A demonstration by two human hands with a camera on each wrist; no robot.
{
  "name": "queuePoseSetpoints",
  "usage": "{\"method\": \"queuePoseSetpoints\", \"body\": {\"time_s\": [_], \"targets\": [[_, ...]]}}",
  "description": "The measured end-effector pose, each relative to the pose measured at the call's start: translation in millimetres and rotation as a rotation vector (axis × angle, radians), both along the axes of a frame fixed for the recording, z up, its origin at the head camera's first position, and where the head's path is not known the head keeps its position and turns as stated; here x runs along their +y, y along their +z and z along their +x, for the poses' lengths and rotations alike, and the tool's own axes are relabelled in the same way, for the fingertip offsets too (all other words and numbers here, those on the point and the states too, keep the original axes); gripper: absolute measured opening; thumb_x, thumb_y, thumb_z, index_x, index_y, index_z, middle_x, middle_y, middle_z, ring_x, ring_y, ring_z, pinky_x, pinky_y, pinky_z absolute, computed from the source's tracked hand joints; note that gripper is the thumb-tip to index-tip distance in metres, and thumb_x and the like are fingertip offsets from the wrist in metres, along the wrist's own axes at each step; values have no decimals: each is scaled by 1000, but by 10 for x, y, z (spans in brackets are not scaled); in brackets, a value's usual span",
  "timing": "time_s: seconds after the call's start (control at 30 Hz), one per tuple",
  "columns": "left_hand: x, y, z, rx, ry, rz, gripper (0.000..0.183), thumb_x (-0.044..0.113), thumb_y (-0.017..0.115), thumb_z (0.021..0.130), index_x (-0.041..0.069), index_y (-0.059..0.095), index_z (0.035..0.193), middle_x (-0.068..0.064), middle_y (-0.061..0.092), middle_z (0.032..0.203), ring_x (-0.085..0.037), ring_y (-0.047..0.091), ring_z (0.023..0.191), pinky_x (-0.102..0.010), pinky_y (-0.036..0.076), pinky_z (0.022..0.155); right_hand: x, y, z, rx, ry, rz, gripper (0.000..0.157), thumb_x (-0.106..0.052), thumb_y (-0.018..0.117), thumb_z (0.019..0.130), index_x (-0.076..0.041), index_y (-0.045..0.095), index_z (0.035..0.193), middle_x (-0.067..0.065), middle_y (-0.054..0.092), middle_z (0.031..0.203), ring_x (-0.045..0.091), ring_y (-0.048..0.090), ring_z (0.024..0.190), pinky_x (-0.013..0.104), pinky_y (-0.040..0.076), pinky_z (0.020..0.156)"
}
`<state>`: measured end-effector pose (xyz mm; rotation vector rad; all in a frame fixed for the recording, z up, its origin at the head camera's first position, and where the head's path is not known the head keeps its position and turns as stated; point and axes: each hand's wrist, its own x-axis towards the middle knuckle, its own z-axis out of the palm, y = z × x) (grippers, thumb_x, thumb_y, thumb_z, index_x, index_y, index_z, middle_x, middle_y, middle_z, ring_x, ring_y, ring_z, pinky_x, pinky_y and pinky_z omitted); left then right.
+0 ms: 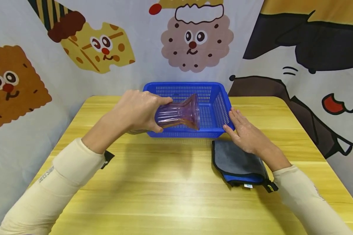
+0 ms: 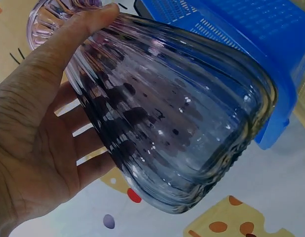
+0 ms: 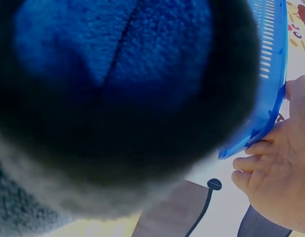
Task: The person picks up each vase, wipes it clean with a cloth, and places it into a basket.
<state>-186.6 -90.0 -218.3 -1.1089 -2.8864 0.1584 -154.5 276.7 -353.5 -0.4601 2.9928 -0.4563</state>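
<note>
My left hand [image 1: 142,111] grips a purple-tinted, ribbed glass vase [image 1: 176,116] around its body, thumb on the near side. The vase is tipped on its side over the blue plastic basket [image 1: 188,134], its flared mouth pointing right. In the left wrist view, the broad base of the vase [image 2: 162,113] faces the camera, and the hand [image 2: 38,113] wraps its narrower part. With fingers extended, my right hand [image 1: 250,133] rests against the basket's right front corner. The right wrist view shows that hand [image 3: 281,168] at the basket rim [image 3: 277,106].
A folded grey and blue cloth [image 1: 238,161] with black edging lies on the wooden table [image 1: 164,192] below my right hand. Its blue side [image 3: 157,54] looms blurred in the right wrist view. Behind the table hangs a cartoon-printed sheet [image 1: 147,55].
</note>
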Motion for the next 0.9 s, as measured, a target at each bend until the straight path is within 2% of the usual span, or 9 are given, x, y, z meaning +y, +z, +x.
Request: {"method": "queuePoseSetpoints", "body": {"time_s": [0.33,0.53,0.7,0.8,0.9], "targets": [[189,-48,-267,-8,20,-9,98,66,87,65,29,54,149,-2,71,99,-22,59,75,-38,51,50,25,-28,-4,1,-15,-19,81,-57,29,108,1,8,161,16,2,169,38,1,153,58,10,123],[250,-72,-392,-39,64,-21,100,66,86,66,30,49,152,-3,71,112,-23,60,79,-39,53,53,5,-14,-14,3,0,-27,80,-55,28,108,2,8,160,16,1,168,43,3,151,58,9,123],[331,-125,-499,-80,59,-36,101,66,86,66,30,49,153,-5,67,130,-26,64,95,-45,58,67,8,-5,-11,-1,-5,-22,79,-55,28,109,2,7,160,17,0,168,44,4,151,58,8,123],[384,-185,-557,-95,54,-43,100,66,86,65,30,50,152,-6,66,131,-28,64,100,-48,58,72,11,-6,-11,-2,-6,-24,79,-54,28,109,2,7,160,17,0,168,44,3,151,58,8,123],[442,-257,-607,-112,55,-49,100,66,87,65,31,50,152,-5,66,129,-26,63,98,-47,58,71,15,-7,-3,-3,-7,-27,79,-54,28,109,2,7,160,17,0,168,44,2,151,59,9,123]]}}
